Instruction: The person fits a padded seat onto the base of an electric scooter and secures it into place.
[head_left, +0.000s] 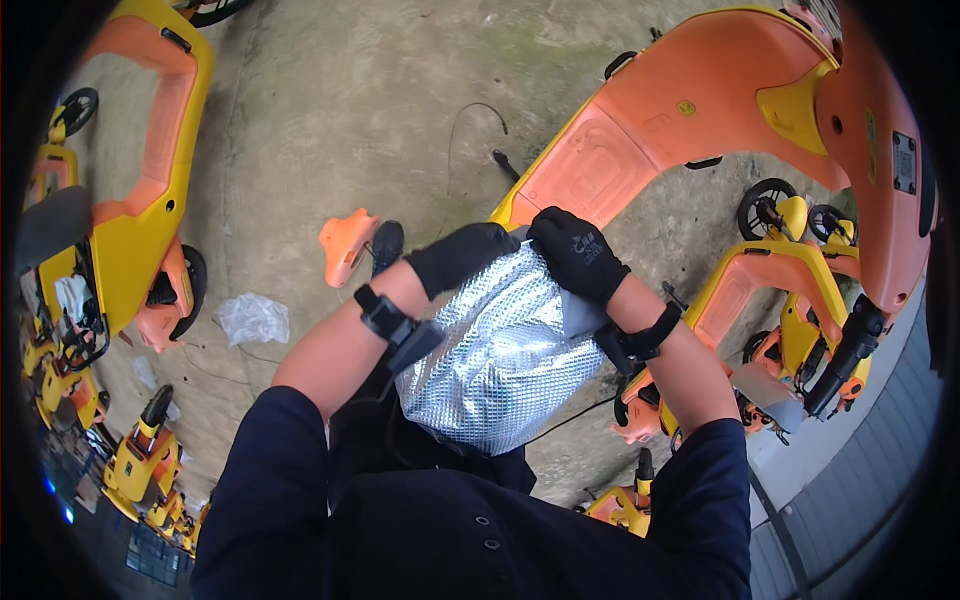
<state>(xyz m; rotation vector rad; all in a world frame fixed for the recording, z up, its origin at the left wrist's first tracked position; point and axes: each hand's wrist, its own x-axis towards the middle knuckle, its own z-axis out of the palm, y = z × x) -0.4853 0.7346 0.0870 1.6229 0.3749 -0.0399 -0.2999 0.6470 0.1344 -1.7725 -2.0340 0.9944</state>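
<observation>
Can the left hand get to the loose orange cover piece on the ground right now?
Probably not: the left hand grips the silver foil pouch held against the body, and the orange cover piece lies on the ground below, apart from it.

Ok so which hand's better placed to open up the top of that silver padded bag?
Probably the right hand: it grips the top edge of the silver bag, nearer the middle. The left hand grips the upper left corner.

gloves (520, 255): black | pouch (500, 360): silver, quilted diamond pattern | scooter body (700, 110): orange, yellow trim | sleeves (270, 480): dark navy | wrist straps (385, 318): black | ground (350, 110): grey-brown | plastic bag (252, 318): clear whitish
</observation>
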